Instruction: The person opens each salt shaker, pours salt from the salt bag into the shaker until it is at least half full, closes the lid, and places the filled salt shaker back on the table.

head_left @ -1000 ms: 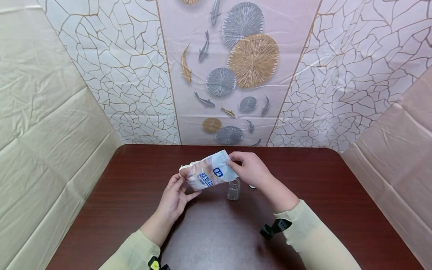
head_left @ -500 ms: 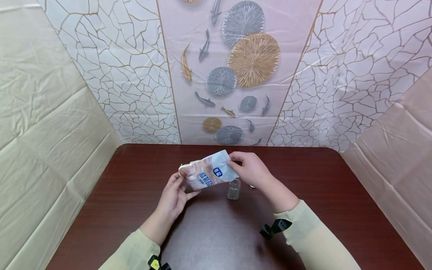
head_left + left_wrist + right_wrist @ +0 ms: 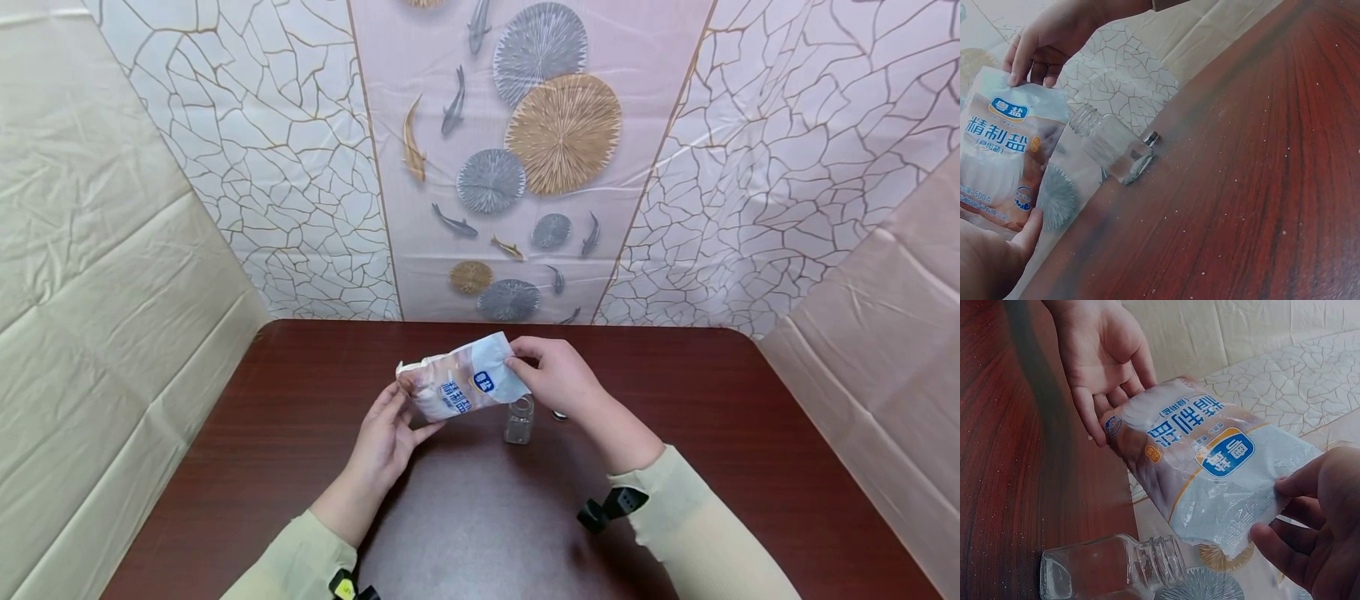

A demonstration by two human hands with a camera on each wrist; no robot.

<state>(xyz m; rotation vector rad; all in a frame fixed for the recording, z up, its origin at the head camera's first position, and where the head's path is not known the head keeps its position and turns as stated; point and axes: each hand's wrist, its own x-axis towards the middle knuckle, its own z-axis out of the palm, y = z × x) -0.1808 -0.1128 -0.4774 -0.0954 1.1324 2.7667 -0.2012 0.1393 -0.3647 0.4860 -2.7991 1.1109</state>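
a salt bag point(image 3: 457, 379) is gripped at both ends: in the head view its right end is pinched between the thumb and forefinger of the right hand point(image 3: 562, 375), and its left end is held by the curled fingers of the left hand point(image 3: 386, 437). it is held at a slant over the table point(image 3: 480, 533); a clear glass jar point(image 3: 519, 423) is stood just beneath its right end, with a small metallic object point(image 3: 559, 415) to the right. in the left wrist view, white specks point(image 3: 1289, 150) are scattered on the table. in the right wrist view, the jar's threaded mouth is seen uncovered, near the bag's pinched end; whether they are touching cannot be told.
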